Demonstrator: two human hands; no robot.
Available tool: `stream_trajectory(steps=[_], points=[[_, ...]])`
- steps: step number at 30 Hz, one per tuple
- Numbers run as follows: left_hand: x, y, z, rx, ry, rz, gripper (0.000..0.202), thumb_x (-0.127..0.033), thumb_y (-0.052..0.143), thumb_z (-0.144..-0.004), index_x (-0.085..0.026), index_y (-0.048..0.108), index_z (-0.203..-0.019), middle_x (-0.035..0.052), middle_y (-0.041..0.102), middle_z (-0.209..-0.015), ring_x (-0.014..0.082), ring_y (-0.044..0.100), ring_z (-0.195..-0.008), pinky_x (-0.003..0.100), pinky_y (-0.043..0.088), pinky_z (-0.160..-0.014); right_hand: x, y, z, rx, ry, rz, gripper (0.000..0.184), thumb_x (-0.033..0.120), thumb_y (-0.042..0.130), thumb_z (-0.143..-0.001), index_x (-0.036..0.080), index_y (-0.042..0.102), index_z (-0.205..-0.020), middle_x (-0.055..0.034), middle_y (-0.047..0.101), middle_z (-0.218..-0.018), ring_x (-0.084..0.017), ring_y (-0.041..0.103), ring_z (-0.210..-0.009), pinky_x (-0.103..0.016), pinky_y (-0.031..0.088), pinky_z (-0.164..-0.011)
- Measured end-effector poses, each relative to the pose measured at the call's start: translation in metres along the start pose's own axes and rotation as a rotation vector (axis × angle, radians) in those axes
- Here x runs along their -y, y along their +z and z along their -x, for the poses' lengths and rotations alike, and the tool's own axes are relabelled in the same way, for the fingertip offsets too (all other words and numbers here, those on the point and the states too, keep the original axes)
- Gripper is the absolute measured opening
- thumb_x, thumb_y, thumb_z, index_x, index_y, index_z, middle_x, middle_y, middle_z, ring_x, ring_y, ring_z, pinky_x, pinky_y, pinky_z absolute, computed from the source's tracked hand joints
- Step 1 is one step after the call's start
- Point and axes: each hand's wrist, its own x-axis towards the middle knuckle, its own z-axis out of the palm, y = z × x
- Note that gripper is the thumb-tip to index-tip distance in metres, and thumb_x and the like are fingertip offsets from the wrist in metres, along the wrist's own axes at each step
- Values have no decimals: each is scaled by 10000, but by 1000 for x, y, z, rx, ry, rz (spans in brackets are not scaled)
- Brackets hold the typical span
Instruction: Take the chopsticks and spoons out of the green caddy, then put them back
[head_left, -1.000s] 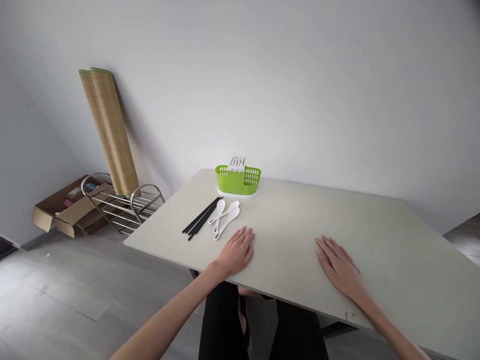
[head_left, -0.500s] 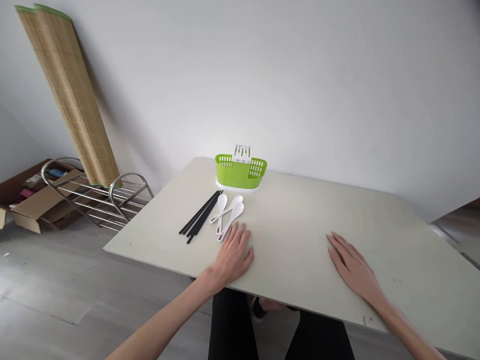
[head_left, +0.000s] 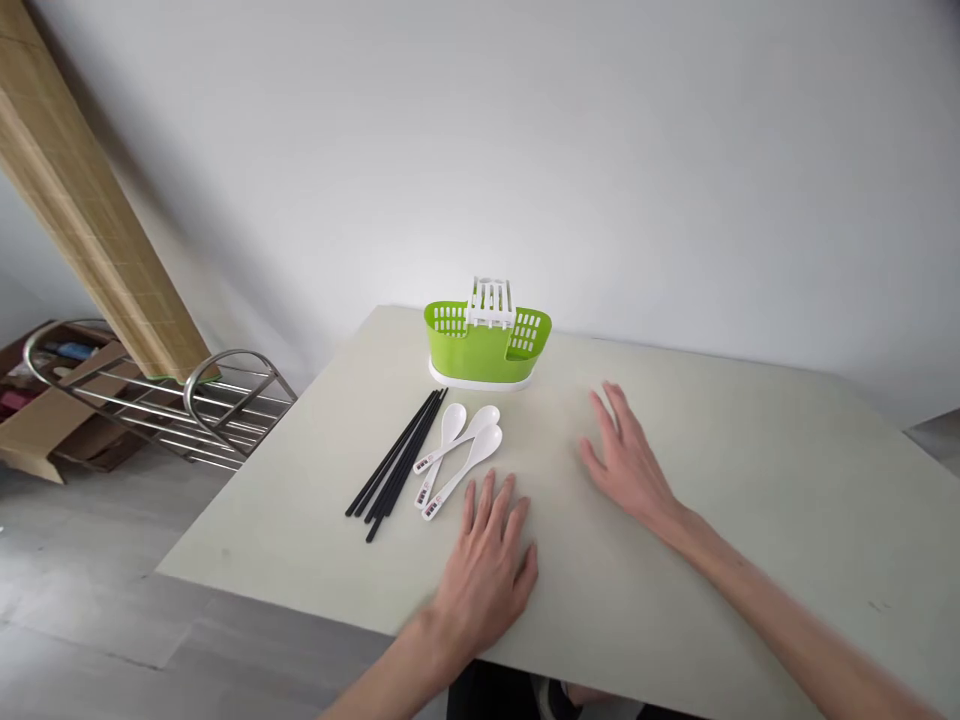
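Right hand (head_left: 626,465) nearer green caddy (head_left: 487,345)

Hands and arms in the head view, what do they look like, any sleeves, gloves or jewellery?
The left hand and right hand are both bare: no gloves, rings or watch show. The left forearm and right forearm are uncovered to the frame's edge, so no sleeve is visible. The fingers are slender.

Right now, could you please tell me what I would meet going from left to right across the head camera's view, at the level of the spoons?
Metal rack, black chopsticks, white spoons, right hand.
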Motion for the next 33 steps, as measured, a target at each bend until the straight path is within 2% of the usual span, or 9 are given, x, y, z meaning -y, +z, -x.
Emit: stream_trajectory(steps=[3,5,7,10,16,23,29,33], points=[[3,-1,-6,33,31,-15,480,-287,502,-1026,-175,475,-1491,164,375,-1693,373,154,-1618,660,311,-1270,25,27,-59,-2,-54,1,785,241,423,-1043,188,22,-1715,-157,69,-1777,-361,73,-1640,-593,352,-1251],[4,-2,-11,56,52,-21,496,-276,503,-1022,-173,465,-1506,161,358,-1703,369,148,-1620,659,306,-1272,36,44,-86,43,-72,19,745,216,431,-1029,141,118,-1701,-192,112,-1762,-381,52,-1638,-579,389,-1223],[6,-3,-14,66,59,-26,497,-269,495,-1026,-173,462,-1513,154,348,-1708,365,140,-1622,658,300,-1275,42,54,-103,108,-76,49,664,190,421,-1023,109,256,-1660,-225,233,-1717,-402,74,-1631,-557,442,-1175],[6,-4,-15,57,58,-21,495,-269,487,-1034,-176,461,-1519,145,343,-1713,363,138,-1623,650,293,-1281,41,56,-110,158,-71,111,611,140,406,-1010,132,348,-1618,-228,380,-1632,-390,143,-1619,-519,491,-1110],[7,-4,-17,40,67,3,477,-303,484,-1046,-193,472,-1510,123,383,-1698,343,162,-1625,630,300,-1286,5,35,-94,178,-82,182,629,96,393,-979,156,341,-1602,-227,420,-1598,-383,183,-1606,-534,507,-1070],[8,-5,-22,21,76,18,459,-328,459,-1058,-214,487,-1502,113,416,-1681,329,218,-1618,618,287,-1294,-61,1,-48,187,-31,215,755,144,409,-954,178,167,-1668,-227,343,-1657,-421,188,-1591,-571,550,-1000],[11,-5,-24,-7,67,13,460,-353,464,-1059,-247,484,-1506,85,456,-1660,313,255,-1608,603,298,-1291,-110,-31,-9,187,50,250,669,163,417,-951,174,307,-1611,-227,392,-1617,-400,215,-1589,-549,583,-968],[10,-6,-24,-15,60,-4,461,-344,457,-1064,-255,474,-1515,81,478,-1647,295,282,-1600,588,315,-1288,-142,-45,14,184,105,254,671,176,440,-938,176,327,-1599,-216,390,-1618,-377,209,-1599,-525,601,-963]])
